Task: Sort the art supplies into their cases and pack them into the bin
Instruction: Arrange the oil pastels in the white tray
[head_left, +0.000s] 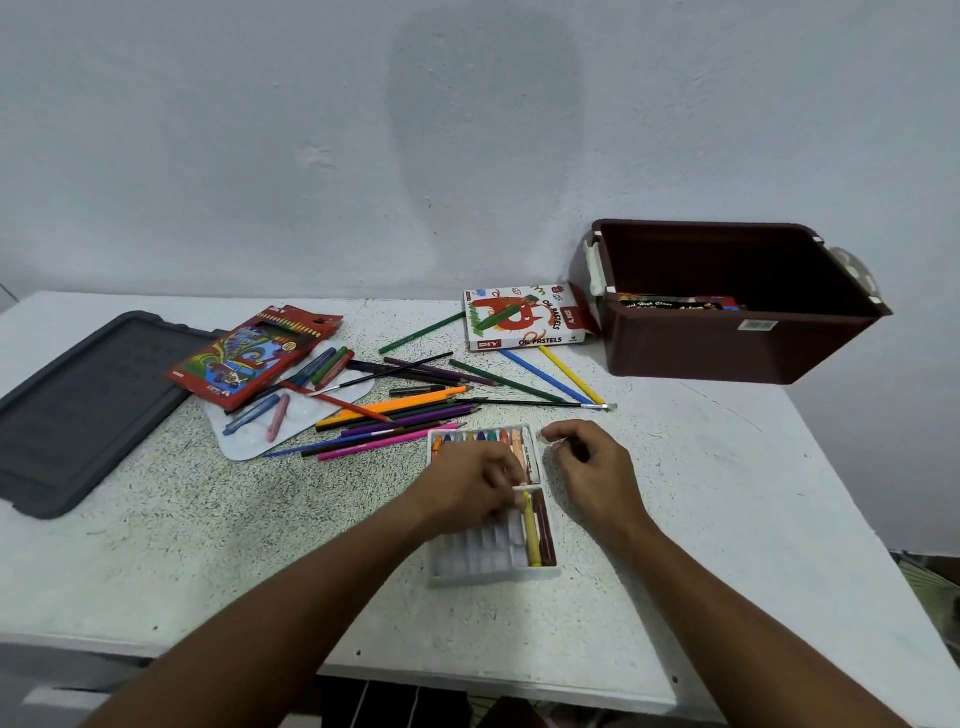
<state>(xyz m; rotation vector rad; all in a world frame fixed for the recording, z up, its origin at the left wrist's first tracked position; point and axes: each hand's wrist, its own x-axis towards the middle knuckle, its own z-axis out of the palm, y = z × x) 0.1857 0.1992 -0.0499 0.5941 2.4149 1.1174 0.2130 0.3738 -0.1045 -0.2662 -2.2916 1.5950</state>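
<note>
While the left hand (475, 480) pinches a pastel over the white tray (493, 569), the right hand (587, 462) hovers beside it, loosely curled, empty.

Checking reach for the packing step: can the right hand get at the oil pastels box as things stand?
Probably yes: the right hand seems to hold nothing, and the table between it and the oil pastels box holds only flat-lying pencils to pass over.

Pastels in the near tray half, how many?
2 visible: a yellow pastel and a brown pastel, side by side at the tray's right end. The left hand may hide more.
</note>
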